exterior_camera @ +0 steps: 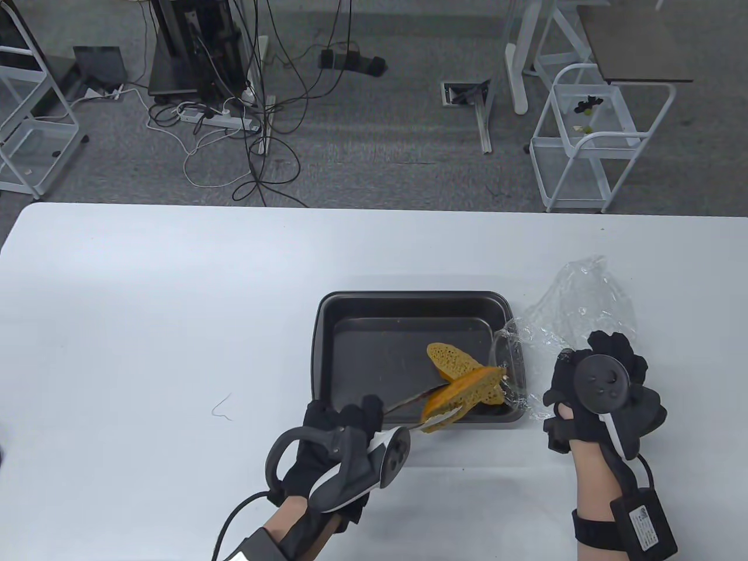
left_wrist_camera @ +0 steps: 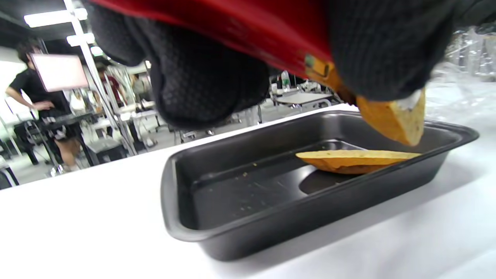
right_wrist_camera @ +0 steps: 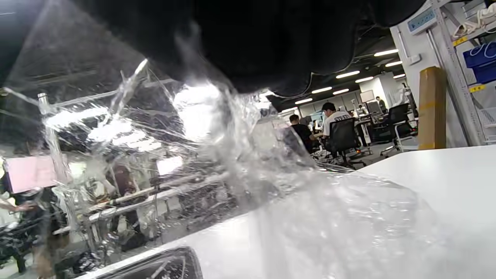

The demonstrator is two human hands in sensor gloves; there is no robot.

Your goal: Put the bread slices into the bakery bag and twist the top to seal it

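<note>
A black baking tray (exterior_camera: 409, 297) sits mid-table. One yellow-brown bread slice (exterior_camera: 447, 359) lies flat in it, also seen in the left wrist view (left_wrist_camera: 352, 159). My left hand (exterior_camera: 350, 423) grips metal tongs (exterior_camera: 423, 409) whose tips clamp a second bread slice (exterior_camera: 473, 392), lifted and tilted over the tray's near right corner (left_wrist_camera: 395, 120). My right hand (exterior_camera: 602, 380) holds the clear bakery bag (exterior_camera: 584, 298) at the tray's right end, its mouth facing the lifted slice. In the right wrist view the crinkled bag (right_wrist_camera: 193, 155) fills most of the frame under the glove (right_wrist_camera: 271, 38).
A thin white wire curl (exterior_camera: 222, 406) lies on the white table (exterior_camera: 146, 292) left of the tray. Beyond the far table edge are floor cables and white carts (exterior_camera: 590, 140). People sit and stand in the background of the wrist views.
</note>
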